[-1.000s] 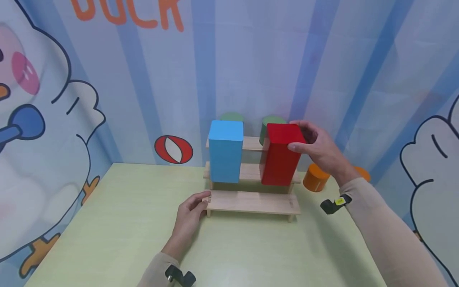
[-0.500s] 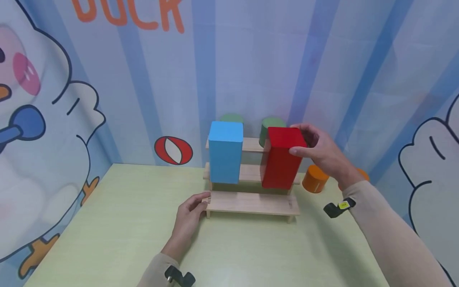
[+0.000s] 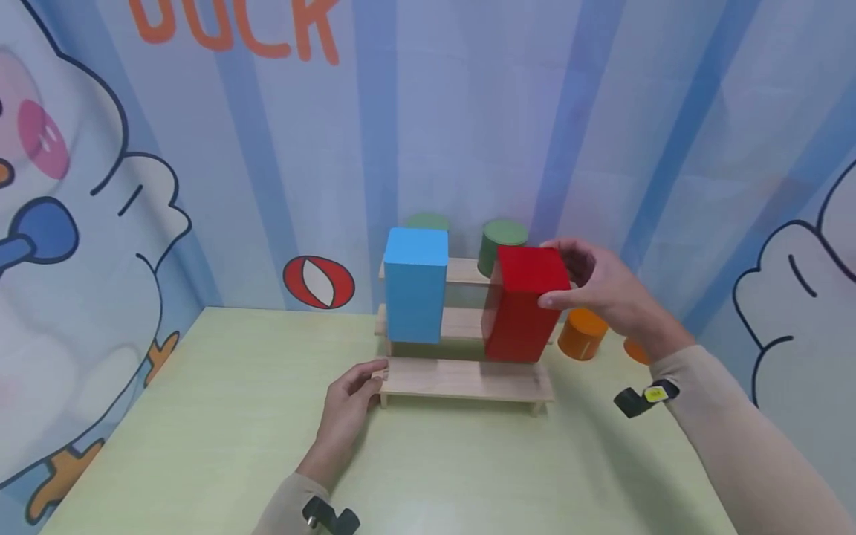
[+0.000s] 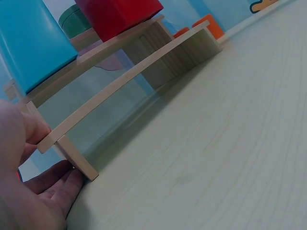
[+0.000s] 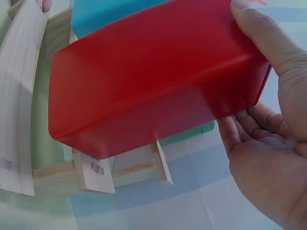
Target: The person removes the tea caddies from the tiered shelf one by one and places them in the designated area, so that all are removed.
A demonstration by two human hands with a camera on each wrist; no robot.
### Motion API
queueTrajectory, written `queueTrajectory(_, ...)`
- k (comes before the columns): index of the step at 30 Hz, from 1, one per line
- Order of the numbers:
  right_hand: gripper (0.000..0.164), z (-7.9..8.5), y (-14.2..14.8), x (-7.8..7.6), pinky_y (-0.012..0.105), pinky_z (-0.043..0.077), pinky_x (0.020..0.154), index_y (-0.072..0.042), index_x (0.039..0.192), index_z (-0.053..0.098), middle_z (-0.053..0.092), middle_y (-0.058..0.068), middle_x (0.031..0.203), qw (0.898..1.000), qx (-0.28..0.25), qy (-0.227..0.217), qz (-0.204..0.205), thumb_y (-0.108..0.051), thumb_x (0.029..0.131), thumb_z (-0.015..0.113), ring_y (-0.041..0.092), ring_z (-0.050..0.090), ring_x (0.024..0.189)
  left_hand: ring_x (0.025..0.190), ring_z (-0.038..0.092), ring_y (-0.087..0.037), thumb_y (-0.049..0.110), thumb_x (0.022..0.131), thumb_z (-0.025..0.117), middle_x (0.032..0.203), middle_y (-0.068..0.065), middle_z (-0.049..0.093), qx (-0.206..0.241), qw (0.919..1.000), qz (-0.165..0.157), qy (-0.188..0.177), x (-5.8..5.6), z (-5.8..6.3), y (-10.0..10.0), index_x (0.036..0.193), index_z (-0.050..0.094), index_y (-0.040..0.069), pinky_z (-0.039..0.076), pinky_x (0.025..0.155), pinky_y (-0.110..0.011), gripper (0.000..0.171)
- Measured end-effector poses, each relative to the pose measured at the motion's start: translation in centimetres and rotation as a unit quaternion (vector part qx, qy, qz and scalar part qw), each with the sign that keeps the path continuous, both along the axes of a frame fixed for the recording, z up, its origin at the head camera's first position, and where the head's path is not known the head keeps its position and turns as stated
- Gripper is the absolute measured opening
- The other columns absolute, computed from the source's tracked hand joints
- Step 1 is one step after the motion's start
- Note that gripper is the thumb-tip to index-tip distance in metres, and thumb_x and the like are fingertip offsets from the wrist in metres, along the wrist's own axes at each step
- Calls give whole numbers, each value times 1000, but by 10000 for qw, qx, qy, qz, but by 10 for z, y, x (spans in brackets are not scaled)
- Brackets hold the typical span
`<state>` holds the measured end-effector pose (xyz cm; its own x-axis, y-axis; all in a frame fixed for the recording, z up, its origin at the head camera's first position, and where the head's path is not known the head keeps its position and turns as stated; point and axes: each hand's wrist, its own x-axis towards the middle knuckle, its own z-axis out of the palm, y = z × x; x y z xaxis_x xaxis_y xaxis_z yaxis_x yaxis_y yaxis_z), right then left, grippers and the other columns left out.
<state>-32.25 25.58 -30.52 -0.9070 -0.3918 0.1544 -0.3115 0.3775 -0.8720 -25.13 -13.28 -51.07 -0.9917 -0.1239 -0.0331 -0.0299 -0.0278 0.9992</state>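
My right hand (image 3: 605, 290) grips a tall red box (image 3: 524, 305) near its top, thumb on the near side and fingers behind. The box is at the right end of a three-tier wooden stand (image 3: 468, 379); its lower edge overlaps the middle tier's front edge. Whether it touches that tier, I cannot tell. A tall blue box (image 3: 416, 286) stands upright on the middle tier's left part. My left hand (image 3: 348, 405) holds the left end of the lowest tier; in the left wrist view its fingers (image 4: 55, 182) are beside the front leg.
Two green cylinders (image 3: 501, 241) are on the top tier, the left one mostly hidden by the blue box. Orange cylinders (image 3: 583, 334) stand on the pale table (image 3: 200, 416) right of the stand. A patterned blue curtain (image 3: 441, 111) hangs close behind.
My right hand has lowered the red box slightly and brought it a little nearer, showing more of the right green cylinder. The left hand has stayed on the stand.
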Motion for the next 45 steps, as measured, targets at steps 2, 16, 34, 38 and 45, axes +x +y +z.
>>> queueTrajectory(2,72,0,0,4,29,65,98,-14,156,52,60,8,148,10000,-4,-53,-61,-19,95,90,30,58,134,151,55,-34,7,113,57,158,-13,62,1,10000,-3,-6,0,0,0,141,74,9,55,120,-43,33)
queueTrajectory(16,80,9,10,41,35,69,93,-12,157,49,57,10,149,10000,-37,-2,-77,-9,89,92,32,58,133,151,55,-34,6,112,58,158,-13,62,19,10000,-1,49,3,2,2,141,74,8,56,119,-42,33)
queueTrajectory(34,77,15,96,48,35,71,83,-19,162,47,58,0,147,9935,875,315,-651,-11,97,87,18,62,124,155,51,-34,7,113,57,161,-12,60,-116,9999,33,27,2,-1,-2,142,74,9,54,121,-46,34)
queueTrajectory(38,70,8,120,47,35,71,81,-19,161,49,62,-6,142,9957,659,408,-512,-1,100,80,14,66,120,155,51,-34,7,113,57,161,-12,60,-87,10000,39,7,2,0,-1,142,74,9,54,121,-45,34)
queueTrajectory(45,63,-6,153,45,30,70,82,-24,157,52,66,-10,137,9952,503,439,-712,3,104,73,10,68,115,152,54,-34,7,113,58,159,-12,62,-106,9999,55,-26,1,1,1,142,75,10,54,121,-46,34)
